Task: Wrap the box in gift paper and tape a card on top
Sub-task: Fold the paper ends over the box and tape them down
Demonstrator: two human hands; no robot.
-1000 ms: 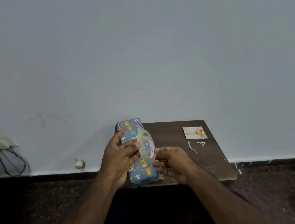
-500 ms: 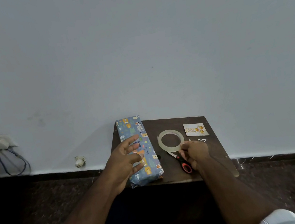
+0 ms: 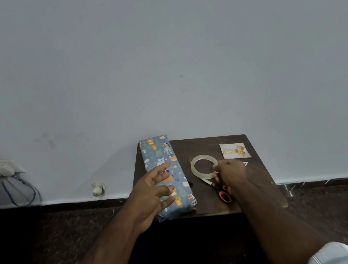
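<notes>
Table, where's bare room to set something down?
Bare wood on the table lies right of the right hand, and behind the tape roll, between the wrapped box and the card. Around the scissors it's crowded.

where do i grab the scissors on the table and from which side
Take the scissors by the orange and black handle loops, coming in from the near table edge. The loops face you; the blades point away, toward the tape roll.

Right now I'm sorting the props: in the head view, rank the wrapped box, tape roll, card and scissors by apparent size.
1. wrapped box
2. tape roll and card: look alike, not ranked
3. scissors: partly hidden by the right hand, so unsure
</notes>
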